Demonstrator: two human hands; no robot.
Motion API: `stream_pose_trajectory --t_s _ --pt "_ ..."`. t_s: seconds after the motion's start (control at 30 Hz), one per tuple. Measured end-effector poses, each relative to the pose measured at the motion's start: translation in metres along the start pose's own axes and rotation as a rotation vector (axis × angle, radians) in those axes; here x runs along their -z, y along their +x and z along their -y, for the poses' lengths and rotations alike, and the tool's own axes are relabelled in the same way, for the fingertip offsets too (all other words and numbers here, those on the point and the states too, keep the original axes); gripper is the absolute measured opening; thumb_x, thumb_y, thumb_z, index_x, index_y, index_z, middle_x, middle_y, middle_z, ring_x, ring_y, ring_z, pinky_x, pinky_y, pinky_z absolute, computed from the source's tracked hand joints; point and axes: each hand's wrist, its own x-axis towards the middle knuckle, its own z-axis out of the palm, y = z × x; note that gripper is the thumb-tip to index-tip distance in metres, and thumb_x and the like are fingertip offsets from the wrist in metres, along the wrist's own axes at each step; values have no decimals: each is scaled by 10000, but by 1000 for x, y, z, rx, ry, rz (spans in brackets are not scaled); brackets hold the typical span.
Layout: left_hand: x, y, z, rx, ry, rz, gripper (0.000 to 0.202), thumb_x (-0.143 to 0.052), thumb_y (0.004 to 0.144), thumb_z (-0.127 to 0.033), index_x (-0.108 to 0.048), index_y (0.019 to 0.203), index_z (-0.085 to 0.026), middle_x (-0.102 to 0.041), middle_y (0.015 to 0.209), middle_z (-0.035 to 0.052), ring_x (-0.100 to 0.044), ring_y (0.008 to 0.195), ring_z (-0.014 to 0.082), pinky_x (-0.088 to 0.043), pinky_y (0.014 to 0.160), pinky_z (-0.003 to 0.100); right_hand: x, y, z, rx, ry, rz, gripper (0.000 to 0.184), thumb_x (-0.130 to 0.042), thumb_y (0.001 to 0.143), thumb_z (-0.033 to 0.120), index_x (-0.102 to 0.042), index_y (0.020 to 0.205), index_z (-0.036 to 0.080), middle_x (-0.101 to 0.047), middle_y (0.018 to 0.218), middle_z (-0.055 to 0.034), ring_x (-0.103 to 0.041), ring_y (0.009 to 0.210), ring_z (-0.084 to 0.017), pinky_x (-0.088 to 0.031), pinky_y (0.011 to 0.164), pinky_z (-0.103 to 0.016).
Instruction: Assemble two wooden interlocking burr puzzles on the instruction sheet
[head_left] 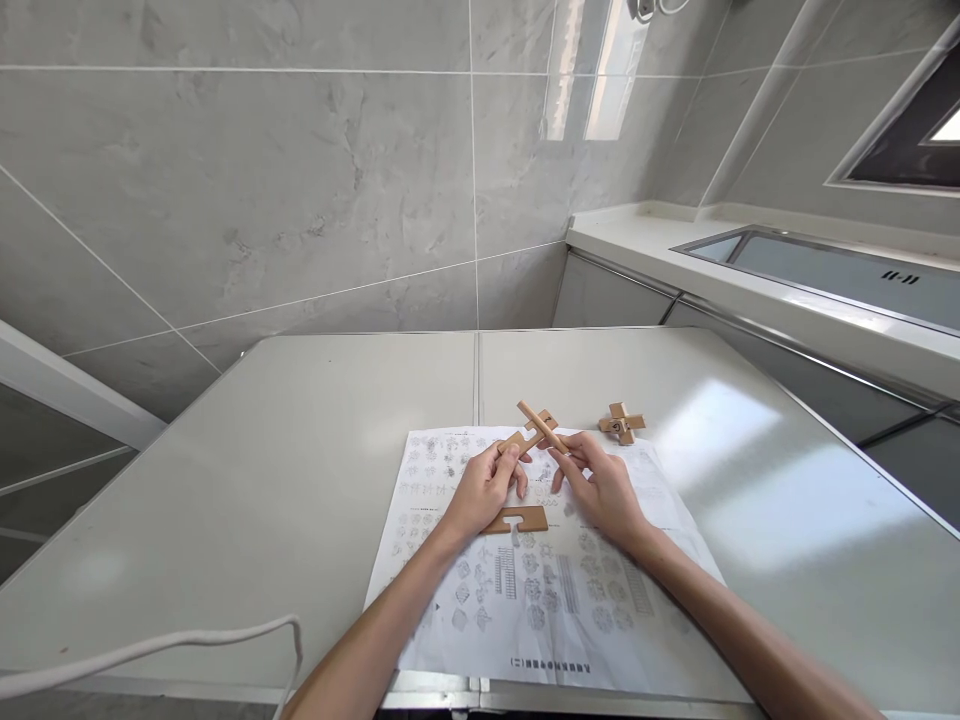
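Two flat wooden puzzle pieces cross each other above the printed sheet. My left hand pinches the lower end of the notched wooden puzzle piece. The near end of the other wooden puzzle piece, seen edge-on, is gripped between the thumb and fingers of my right hand. Whether the two pieces interlock, I cannot tell. Below my left hand, a third wooden puzzle piece with a T-shaped cutout lies on the sheet, partly hidden by the hand.
A small assembled wooden cross puzzle stands at the sheet's upper right edge. Under everything is a pale folding table with a centre seam. A white cable crosses the lower left. A counter with a sink runs along the right.
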Motion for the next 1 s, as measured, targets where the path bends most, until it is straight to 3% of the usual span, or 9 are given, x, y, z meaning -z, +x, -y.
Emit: stream_pose_trajectory --t_s 0.37,0.53,0.77,1.0 --pt "-2 -1 -5 2 -6 -32 481 -462 1023 -627 -658 961 -193 -749 723 54 -635 743 203 -494 781 323 -7 -5 8 -61 -9 2 219 -518 1057 453 -571 1025 243 -739 744 -11 -691 560 -173 -487 500 -250" --pt "0 -1 -4 9 -10 -10 499 -463 1019 -639 -674 969 -190 -723 675 43 -648 759 212 -489 800 324 -2 -4 5 -9 -70 37 200 -494 1072 427 -573 1033 247 -687 634 29 -630 526 -163 -446 496 -245" --pt "-2 1 -2 -9 -12 16 461 -430 1047 -592 -633 950 -190 -691 679 23 -538 629 168 -440 684 302 -9 -8 5 79 -150 84 198 -471 1085 402 -593 1070 246 -695 647 24 -646 530 -171 -479 562 -273" --pt "-1 1 -4 -13 -2 24 427 -425 1062 -554 -590 894 -198 -591 620 -18 -556 633 155 -464 773 307 -14 -9 6 139 -206 88 193 -466 1088 368 -592 1147 235 -699 663 18 -663 541 -179 -466 550 -274"
